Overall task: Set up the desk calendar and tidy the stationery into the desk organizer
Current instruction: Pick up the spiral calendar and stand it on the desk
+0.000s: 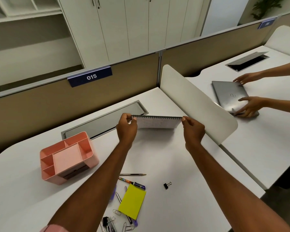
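Note:
A white spiral-bound desk calendar [157,123] stands on the white desk [174,164] near its far side. My left hand [126,129] pinches the left end of its spiral top. My right hand [192,129] pinches the right end. A pink desk organizer [67,158] with several compartments sits to the left. Near the front edge lie a pencil [132,174], a marker [132,182], a yellow sticky-note pad [132,200], pens [119,197], a black binder clip [166,185] and paper clips [117,212].
A white curved divider panel [196,101] stands right of the calendar. Beyond it, another person's hands [251,104] hold a grey laptop [229,96] on the neighbouring desk. A cable tray lid [107,121] is set into the desk behind the calendar.

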A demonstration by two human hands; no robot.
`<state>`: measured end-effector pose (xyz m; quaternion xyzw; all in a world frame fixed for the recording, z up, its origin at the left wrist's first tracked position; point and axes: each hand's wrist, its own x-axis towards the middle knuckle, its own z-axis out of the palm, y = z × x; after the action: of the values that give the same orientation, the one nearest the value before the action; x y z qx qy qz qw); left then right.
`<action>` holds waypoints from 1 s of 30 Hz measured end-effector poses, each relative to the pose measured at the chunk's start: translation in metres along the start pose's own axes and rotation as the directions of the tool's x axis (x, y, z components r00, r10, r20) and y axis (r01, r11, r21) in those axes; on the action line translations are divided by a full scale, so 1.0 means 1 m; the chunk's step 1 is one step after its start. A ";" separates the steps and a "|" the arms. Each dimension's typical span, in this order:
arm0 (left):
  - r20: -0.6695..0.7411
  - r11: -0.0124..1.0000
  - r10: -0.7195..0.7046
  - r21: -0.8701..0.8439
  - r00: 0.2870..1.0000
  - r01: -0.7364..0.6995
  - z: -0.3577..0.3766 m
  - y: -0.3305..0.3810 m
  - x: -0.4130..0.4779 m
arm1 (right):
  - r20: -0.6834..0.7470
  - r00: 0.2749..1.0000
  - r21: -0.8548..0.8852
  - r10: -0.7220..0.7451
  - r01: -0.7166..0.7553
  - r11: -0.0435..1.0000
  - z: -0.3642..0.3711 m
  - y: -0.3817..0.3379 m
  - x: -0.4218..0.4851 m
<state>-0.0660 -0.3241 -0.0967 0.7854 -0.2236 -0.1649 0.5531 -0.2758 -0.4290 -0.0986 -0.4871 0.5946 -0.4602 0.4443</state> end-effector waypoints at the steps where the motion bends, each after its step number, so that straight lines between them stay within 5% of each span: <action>1: -0.005 1.000 0.008 -0.001 1.000 -0.008 0.001 0.001 0.002 | -0.008 1.000 -0.002 -0.005 0.005 1.000 0.002 -0.002 0.001; 18: 0.155 0.991 0.102 0.066 0.983 -0.113 0.012 0.015 0.040 | 0.090 0.988 -0.012 -0.126 0.127 0.992 0.026 -0.013 0.019; 30: 0.420 0.997 -0.021 0.071 0.907 -0.010 0.012 -0.020 0.038 | 0.283 0.953 -0.042 -0.108 0.124 0.991 0.028 0.023 0.021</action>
<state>-0.0365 -0.3476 -0.1201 0.7515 -0.3409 -0.3235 0.4629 -0.2552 -0.4504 -0.1279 -0.5944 0.5094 -0.3940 0.4816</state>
